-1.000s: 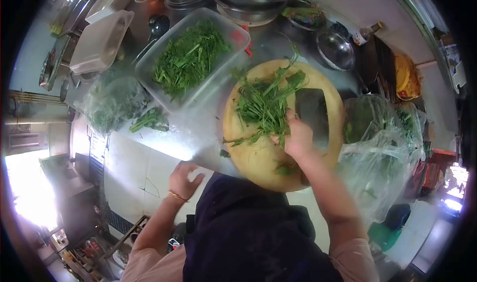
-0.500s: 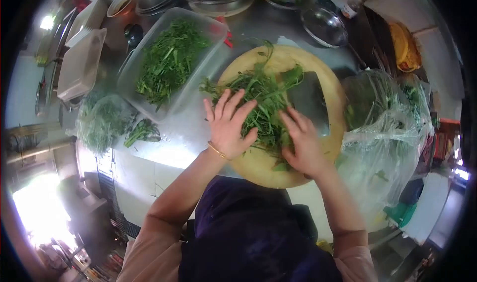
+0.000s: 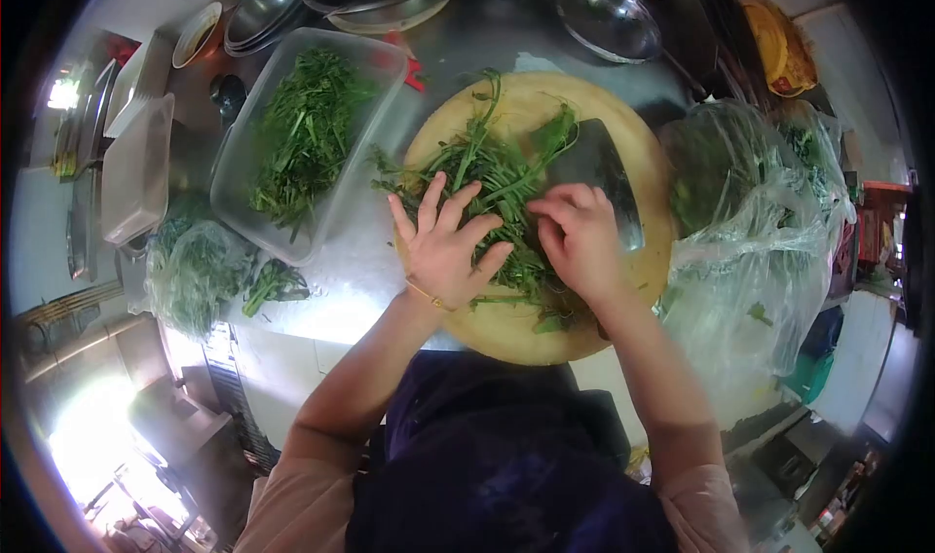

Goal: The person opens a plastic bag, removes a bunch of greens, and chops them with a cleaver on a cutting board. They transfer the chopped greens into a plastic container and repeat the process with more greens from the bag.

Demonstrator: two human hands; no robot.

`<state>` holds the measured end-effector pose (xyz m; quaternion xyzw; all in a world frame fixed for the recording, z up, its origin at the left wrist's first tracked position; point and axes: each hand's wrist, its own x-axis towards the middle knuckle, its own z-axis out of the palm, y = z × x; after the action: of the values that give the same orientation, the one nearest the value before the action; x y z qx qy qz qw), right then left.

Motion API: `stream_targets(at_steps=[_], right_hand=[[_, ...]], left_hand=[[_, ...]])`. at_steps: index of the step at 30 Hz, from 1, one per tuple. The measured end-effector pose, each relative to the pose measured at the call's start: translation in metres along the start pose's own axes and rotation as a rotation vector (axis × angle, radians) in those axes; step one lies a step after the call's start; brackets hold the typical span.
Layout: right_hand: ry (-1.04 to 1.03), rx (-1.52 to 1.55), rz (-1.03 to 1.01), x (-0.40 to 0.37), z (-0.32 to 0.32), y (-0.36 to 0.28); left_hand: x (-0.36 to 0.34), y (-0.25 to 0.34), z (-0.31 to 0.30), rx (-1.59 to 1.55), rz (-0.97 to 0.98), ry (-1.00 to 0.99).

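Note:
A loose heap of leafy green stems lies on a round wooden chopping board. My left hand rests on the heap's left side with its fingers spread. At the heap's right edge, my right hand is closed, its thumb and fingers drawn together in a pinch. What those fingertips hold, if anything, is hidden. A cleaver with a broad dark blade lies flat on the board beyond my right hand, partly covered by leaves and by that hand.
Left of the board stands a clear plastic tub of cut greens. A bag of greens and a small loose bunch sit near the counter edge. On the right is a large plastic bag. Metal bowls and a pan stand behind.
My right hand has gone from outstretched fingers to a pinch and lifted slightly. My left hand stays spread on the greens. The whole view has shifted a little with the head.

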<state>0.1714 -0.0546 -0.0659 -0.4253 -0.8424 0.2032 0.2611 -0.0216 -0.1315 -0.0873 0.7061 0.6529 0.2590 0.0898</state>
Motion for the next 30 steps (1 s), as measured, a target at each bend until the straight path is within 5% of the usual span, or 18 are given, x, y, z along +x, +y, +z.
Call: stream_targets(at_steps=[8,20,30], right_hand=[[0.02,-0.129,-0.184,0.013,0.013,-0.008],[0.043,-0.288,-0.015,0.017,0.016,0.007],[0.101,0.256,0.252,0.018,0.009,0.034]], left_hand=[[-0.001,-0.005,0.0,-0.043,0.017,0.011],[0.0,-0.006,-0.002,-0.095,-0.015,-0.017],[0.002,-0.005,-0.004,-0.115,-0.024,-0.049]])
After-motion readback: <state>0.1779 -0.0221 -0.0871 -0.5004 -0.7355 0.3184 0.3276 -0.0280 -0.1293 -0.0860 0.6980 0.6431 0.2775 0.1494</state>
